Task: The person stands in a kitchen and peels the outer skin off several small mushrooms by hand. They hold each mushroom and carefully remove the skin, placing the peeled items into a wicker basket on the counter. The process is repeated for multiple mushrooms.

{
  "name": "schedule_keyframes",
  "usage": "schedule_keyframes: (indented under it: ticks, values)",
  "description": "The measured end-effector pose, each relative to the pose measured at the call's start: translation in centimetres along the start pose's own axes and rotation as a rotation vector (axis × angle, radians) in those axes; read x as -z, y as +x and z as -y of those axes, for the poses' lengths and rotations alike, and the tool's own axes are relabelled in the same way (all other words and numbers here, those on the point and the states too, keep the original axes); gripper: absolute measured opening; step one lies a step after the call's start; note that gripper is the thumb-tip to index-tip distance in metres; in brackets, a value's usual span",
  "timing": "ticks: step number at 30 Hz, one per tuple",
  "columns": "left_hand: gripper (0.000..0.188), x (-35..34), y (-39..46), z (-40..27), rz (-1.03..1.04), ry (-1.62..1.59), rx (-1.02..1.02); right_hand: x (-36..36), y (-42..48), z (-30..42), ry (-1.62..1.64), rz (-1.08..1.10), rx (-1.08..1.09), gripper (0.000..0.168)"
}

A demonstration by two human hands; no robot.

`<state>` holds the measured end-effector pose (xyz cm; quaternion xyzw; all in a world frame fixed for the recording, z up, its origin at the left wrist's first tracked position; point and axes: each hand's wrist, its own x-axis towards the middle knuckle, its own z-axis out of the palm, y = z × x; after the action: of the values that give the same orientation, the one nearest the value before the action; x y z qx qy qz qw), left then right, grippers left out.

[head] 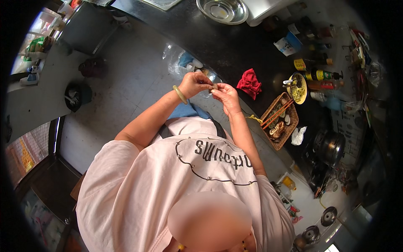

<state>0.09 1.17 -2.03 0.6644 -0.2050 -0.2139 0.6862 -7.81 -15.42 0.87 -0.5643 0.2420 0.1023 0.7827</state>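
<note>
My left hand [195,84], with a pale bangle at its wrist, meets my right hand [229,98] in front of my body. Between their fingertips is a small brownish piece [215,87]; it is too small and covered to name exactly. Both hands pinch it, the right from the near side. Just beyond them, at the counter's edge, a clear plastic bag [172,60] holds blue and white items. A crumpled red cloth [249,83] lies on the dark counter [217,44], right of my hands.
To the right, a wicker basket [288,134] holds several food pieces, with orange chopsticks [277,114] across it. Behind stand a yellow bowl [298,89] and several bottles [321,75]. A steel basin [222,11] sits at the top. A black bin [75,97] stands left on the floor.
</note>
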Motion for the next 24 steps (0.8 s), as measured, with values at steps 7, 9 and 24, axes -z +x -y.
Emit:
schedule_keyframes:
  ticks: [7,9,24]
  values:
    - [0.006,-0.1,0.0,-1.0,0.008,0.170,-0.083,0.2,0.3,0.0,-0.032,0.011,-0.016,0.030]
    - [0.007,-0.2,0.0,-0.7,-0.013,0.132,-0.035,0.2,0.4,0.0,-0.052,0.004,0.002,0.031]
    - [0.009,-0.2,0.4,1.4,0.010,-0.098,0.195,0.9,1.0,-1.0,-0.125,-0.014,0.058,0.030]
